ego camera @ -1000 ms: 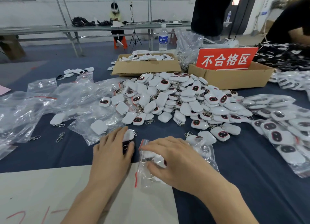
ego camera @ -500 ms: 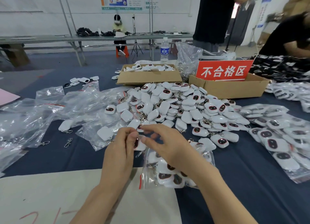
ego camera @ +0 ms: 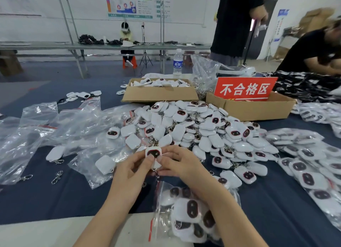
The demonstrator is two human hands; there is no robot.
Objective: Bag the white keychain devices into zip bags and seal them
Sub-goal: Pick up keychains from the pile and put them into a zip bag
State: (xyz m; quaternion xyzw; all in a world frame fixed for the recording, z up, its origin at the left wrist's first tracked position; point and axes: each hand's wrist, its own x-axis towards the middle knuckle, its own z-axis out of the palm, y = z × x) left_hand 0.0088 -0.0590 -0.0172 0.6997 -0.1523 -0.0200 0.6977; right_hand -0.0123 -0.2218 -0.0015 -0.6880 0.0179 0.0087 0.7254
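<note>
A packing workshop: heaped keychain devices (ego camera: 193, 128), cardboard boxes (ego camera: 159, 94), reject-area sign (ego camera: 245, 88).

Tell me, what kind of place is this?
Probably a packing workshop: a heap of keychains on a table, a box of more, and filled bags piled on the right.

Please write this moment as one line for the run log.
left hand and right hand: pinch one keychain device | zip bag: part filled, lies below right forearm | seal: cannot tell

Wall poster (ego camera: 130, 5) print too small to read, zip bag (ego camera: 163, 200) partly under forearm (ego camera: 230, 209) (blurred)
</note>
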